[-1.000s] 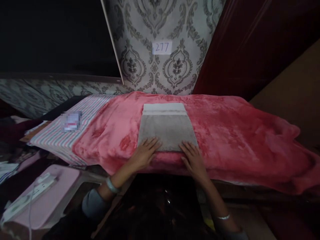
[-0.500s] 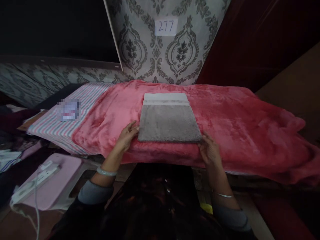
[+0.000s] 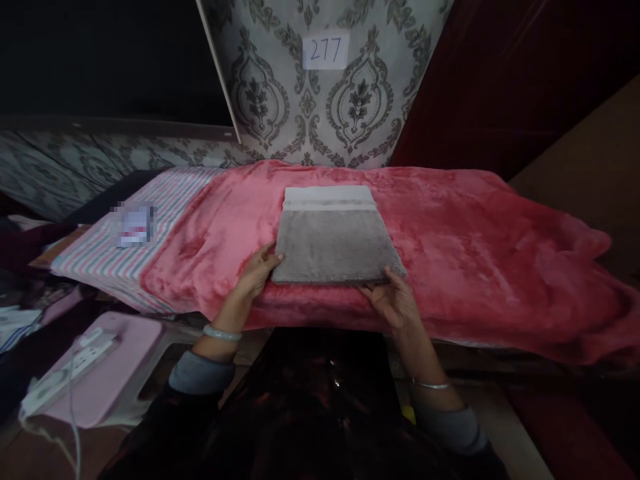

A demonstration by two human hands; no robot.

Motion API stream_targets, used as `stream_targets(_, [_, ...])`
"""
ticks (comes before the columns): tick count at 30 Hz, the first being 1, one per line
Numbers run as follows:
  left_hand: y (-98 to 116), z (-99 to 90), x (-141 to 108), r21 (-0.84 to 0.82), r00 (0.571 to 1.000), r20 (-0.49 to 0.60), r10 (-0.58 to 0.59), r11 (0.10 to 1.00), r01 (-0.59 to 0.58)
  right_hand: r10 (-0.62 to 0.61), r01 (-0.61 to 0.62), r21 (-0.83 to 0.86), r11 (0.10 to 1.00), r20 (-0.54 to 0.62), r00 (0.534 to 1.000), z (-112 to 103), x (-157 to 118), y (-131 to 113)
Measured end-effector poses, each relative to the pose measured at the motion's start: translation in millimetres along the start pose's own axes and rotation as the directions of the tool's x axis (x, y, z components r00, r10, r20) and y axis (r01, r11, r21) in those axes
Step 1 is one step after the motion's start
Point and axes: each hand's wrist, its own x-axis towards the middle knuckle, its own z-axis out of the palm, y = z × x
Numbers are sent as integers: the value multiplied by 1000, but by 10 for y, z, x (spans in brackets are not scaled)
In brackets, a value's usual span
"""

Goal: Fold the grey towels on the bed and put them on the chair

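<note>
A folded grey towel (image 3: 333,243) with a pale band at its far end lies flat on a pink-red plush blanket (image 3: 450,247). At its near left corner is my left hand (image 3: 257,272), thumb over the top and the other fingers along the side, partly hidden by the towel. My right hand (image 3: 395,297) grips the near edge close to the right corner. Its thumb rests on top while the fingers reach under the edge.
A striped sheet (image 3: 105,257) shows on the left, with a blurred-out item (image 3: 134,225) on it. Below it, a power strip (image 3: 75,367) with a cable rests on a pink stool (image 3: 125,333). A dark screen (image 3: 110,60) and patterned wall (image 3: 310,120) stand behind.
My right hand has moved left along the near edge, its thumb now over the towel and fingers beneath. My left thumb has come onto the near left corner.
</note>
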Motion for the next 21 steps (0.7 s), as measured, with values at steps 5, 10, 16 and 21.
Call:
stream_targets(5, [-24,-7,11,29,1000,8,14,999,-14,25,-25,-4,1000,-24,999,158,43,159])
stream_targets(10, [-21,-9,3,0,1000,13,3,1000,-3,-18,16,-28,999,-66,998,247,83,236])
stream_targets(16, [-4,8,-25,-29,1000,20,15,999,-15,55,-53,34,998,-83,995,321,11,179])
stream_targets(21, [-45,-13,-1,-30,1000,17,15,999,-14,99,-91,65,994,-138,985,371,5,177])
